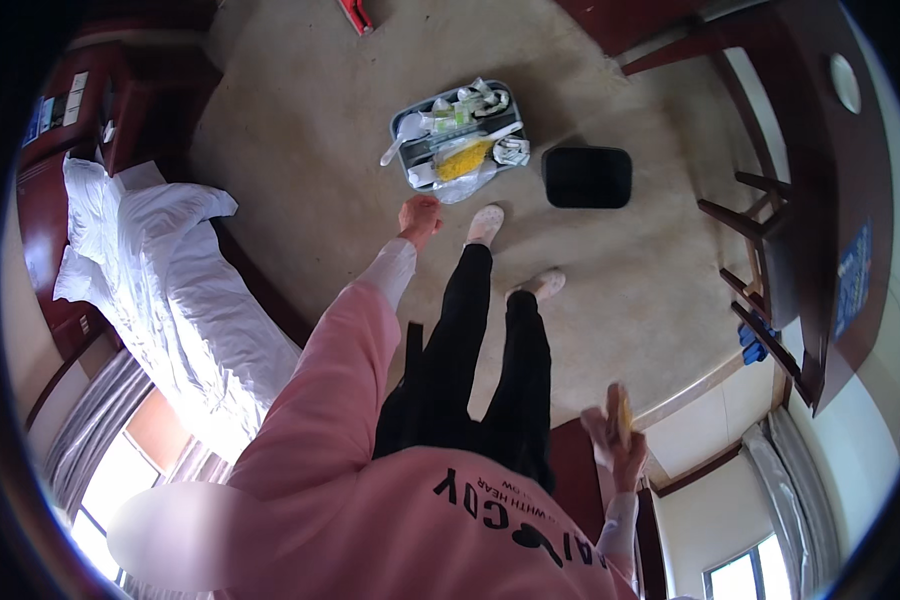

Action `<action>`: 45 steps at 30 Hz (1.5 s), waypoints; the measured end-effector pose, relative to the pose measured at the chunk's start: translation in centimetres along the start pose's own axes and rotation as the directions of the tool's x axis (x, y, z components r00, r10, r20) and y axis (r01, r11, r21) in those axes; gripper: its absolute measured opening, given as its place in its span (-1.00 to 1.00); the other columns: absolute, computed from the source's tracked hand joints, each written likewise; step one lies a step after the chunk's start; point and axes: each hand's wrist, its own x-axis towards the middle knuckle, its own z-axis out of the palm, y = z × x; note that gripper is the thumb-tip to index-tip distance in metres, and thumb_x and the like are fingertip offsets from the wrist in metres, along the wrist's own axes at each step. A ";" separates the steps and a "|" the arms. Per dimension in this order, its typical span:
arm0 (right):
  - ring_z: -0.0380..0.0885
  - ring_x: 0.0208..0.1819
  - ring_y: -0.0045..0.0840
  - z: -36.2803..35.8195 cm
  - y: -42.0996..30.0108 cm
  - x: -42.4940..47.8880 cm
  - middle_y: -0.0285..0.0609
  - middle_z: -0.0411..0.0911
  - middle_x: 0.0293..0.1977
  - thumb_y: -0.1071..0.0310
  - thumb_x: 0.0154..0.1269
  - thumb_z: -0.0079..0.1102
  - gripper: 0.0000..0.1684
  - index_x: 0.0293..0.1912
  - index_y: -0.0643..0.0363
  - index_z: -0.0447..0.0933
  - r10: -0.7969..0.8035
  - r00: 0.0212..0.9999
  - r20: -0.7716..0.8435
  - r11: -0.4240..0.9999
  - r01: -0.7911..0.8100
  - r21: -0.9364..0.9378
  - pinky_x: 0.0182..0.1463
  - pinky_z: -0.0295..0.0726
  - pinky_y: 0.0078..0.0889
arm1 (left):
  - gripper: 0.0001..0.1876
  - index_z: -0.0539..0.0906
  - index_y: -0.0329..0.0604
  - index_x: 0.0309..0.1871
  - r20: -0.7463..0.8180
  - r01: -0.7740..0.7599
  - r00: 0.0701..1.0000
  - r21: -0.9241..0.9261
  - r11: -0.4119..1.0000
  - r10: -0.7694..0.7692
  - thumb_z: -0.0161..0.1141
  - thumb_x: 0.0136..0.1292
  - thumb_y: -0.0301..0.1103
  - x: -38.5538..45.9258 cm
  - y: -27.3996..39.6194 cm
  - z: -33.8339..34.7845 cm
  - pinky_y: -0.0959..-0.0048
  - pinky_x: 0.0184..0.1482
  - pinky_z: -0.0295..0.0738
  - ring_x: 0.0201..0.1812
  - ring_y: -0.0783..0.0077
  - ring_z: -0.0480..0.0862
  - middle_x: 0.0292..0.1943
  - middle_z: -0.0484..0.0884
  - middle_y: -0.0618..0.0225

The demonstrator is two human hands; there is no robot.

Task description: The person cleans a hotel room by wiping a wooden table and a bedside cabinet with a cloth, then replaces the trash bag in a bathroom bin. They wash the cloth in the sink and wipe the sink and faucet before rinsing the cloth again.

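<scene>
My left hand is loosely curled at the near edge of a grey plastic caddy on the floor; whether it holds anything cannot be told. In the caddy lie a white-handled brush with yellow bristles, a white scoop-like tool, clear bottles and crumpled plastic bags. Low on the right, my right hand, blurred, is closed around a yellowish-brown object whose kind is unclear. A black open-topped bin stands right of the caddy.
A bed with white bedding is at the left, beside a dark red cabinet. Wooden chairs and a desk stand at the right. A red object lies on the floor at the top.
</scene>
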 end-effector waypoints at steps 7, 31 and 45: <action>0.46 -0.33 -0.54 3.8 2.8 -2.8 -0.17 0.50 -0.42 0.35 -0.05 0.19 -0.70 -0.27 0.28 0.45 0.343 0.931 0.124 0.939 -0.338 -0.056 -0.21 0.48 -0.40 | -0.87 0.65 -0.22 -0.29 -0.244 0.071 0.968 0.015 0.997 -0.066 0.21 0.07 -0.45 13.3 -1.4 1.4 0.42 -0.63 0.50 -0.59 0.34 0.64 -0.47 0.64 0.24; 0.41 -0.30 -0.64 11.9 4.5 1.1 -0.30 0.46 -0.38 0.37 0.08 0.19 -0.75 -0.23 0.24 0.43 0.646 0.742 0.177 0.756 -0.655 -0.013 -0.18 0.46 -0.51 | -0.79 0.60 -0.10 -0.08 0.276 -0.842 0.512 0.351 0.410 0.814 0.07 0.23 -0.47 25.6 4.8 19.6 0.26 -0.16 0.51 -0.25 0.13 0.64 -0.22 0.65 0.19; 0.40 -0.32 -0.66 14.2 4.4 0.3 -0.31 0.45 -0.38 0.38 0.12 0.17 -0.78 -0.23 0.24 0.42 0.639 0.747 0.184 0.730 -0.664 0.162 -0.20 0.45 -0.54 | -0.83 0.63 -0.28 -0.31 0.545 -0.639 0.644 0.769 -0.014 0.537 0.09 0.01 -0.61 20.8 8.0 17.1 0.11 -0.28 0.61 -0.22 -0.03 0.66 -0.06 0.43 -0.02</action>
